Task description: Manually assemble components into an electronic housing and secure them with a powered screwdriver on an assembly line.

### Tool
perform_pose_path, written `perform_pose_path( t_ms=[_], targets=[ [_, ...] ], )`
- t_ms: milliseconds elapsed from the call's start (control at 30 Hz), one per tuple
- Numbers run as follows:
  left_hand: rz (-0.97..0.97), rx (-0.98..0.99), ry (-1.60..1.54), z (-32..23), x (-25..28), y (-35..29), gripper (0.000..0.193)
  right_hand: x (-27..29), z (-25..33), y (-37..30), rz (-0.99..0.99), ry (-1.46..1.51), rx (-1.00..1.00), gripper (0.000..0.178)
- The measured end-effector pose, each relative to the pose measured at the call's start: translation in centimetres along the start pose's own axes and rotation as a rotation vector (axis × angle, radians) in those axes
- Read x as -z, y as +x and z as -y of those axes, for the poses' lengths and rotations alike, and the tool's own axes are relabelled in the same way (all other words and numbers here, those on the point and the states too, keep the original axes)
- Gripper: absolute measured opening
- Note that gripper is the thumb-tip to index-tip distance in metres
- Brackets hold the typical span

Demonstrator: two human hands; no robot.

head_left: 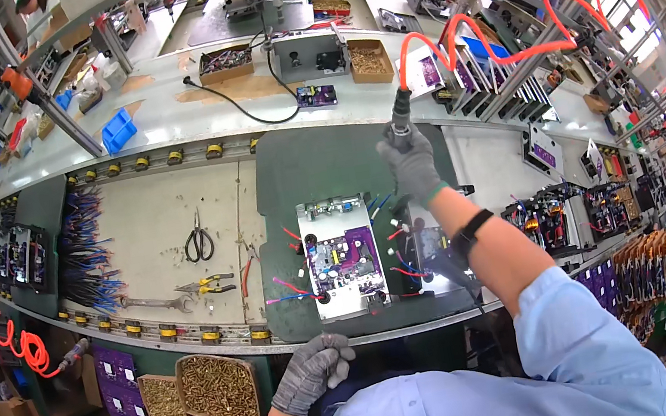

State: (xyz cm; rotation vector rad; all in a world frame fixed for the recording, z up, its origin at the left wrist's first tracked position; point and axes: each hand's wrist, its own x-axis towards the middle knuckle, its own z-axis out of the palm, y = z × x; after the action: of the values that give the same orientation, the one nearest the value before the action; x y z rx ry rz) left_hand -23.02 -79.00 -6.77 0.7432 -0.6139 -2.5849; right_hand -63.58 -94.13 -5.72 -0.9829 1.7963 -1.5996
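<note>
My right hand (414, 171), in a grey glove, reaches forward over the green work mat (292, 167). It is closed round a dark air screwdriver (400, 117), whose top joins an orange coiled hose (465, 23). My left hand (314, 373), gloved too, is at the front edge of the bench with its fingers curled; whatever may be in them is hidden. Between the hands, a purple circuit board (352, 259) lies on a silver metal plate (326, 303), with red and blue wires at its sides. A second unit (435, 248) lies just right of it, partly behind my right forearm.
Black scissors (199, 243), yellow-handled pliers (210, 285) and a wrench (158, 303) lie left of the mat, beside bundled wires (87, 251). Boxes of brass-coloured screws (218, 388) stand below the front edge. More assembled units (548, 219) are on the right.
</note>
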Motion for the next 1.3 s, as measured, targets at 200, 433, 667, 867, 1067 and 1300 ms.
perform_pose_path(
  t_ms=[200,433,667,867,1067,1300],
  targets=[
    [-0.127,0.085,0.029,1.0,3.1,-2.9,0.037,-3.1,-5.4,4.1,-0.033,-0.249,-0.01,0.051],
    [-0.192,0.14,0.062,0.1,1.7,-2.3,0.035,-3.0,-6.7,4.0,-0.01,-0.279,-0.202,0.052],
    [-0.102,0.028,0.221,-0.9,-1.2,0.1,0.037,-1.3,-1.5,7.0,0.059,-0.233,-0.01,0.047],
    [0.002,0.01,0.371,-3.6,-3.5,3.1,0.038,-3.1,14.3,9.6,0.348,0.024,-0.099,0.032],
    [-0.064,-0.121,0.473,-6.5,-6.9,5.8,0.041,-4.0,19.8,7.1,0.492,0.189,0.128,0.036],
    [-0.164,-0.24,-0.144,-5.7,-6.5,9.6,0.028,-0.4,22.5,-6.2,0.734,0.538,-0.075,0.037]
  ],
)
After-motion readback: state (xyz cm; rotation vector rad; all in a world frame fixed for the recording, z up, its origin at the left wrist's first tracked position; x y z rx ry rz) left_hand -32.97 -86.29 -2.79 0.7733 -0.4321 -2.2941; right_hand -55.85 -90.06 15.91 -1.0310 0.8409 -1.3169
